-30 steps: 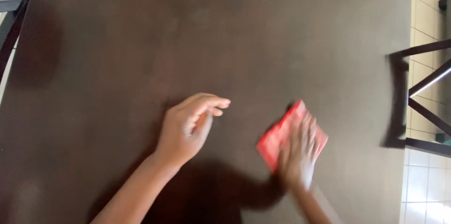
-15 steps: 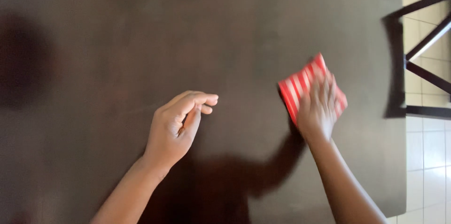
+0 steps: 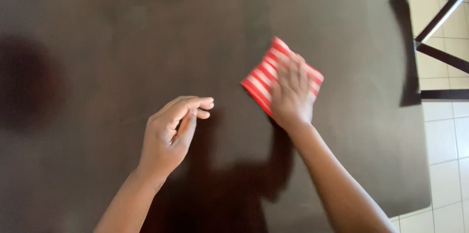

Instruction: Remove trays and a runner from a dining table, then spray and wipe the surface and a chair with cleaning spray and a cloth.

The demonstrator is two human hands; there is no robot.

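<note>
Dark brown table (image 3: 146,28) fills view; white tile floor (image 3: 442,164) right of table w/ dark chair frame (image 3: 442,54).

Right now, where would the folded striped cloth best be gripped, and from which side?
Probably at the far-left corner of the red-and-white striped cloth, approached from the left: it lies flat on the dark table, the right hand covers its right half.

From my remote seat this reads as a home dining area. I look straight down on a broad, dark brown wooden surface (image 3: 146,28) that fills nearly the whole view. Past its edge at three o'clock lies a floor of pale square tiles (image 3: 444,164) with thin grout lines. At one to two o'clock stands a dark wooden chair frame (image 3: 439,18) with crossed bars, pulled up to the surface.
</note>
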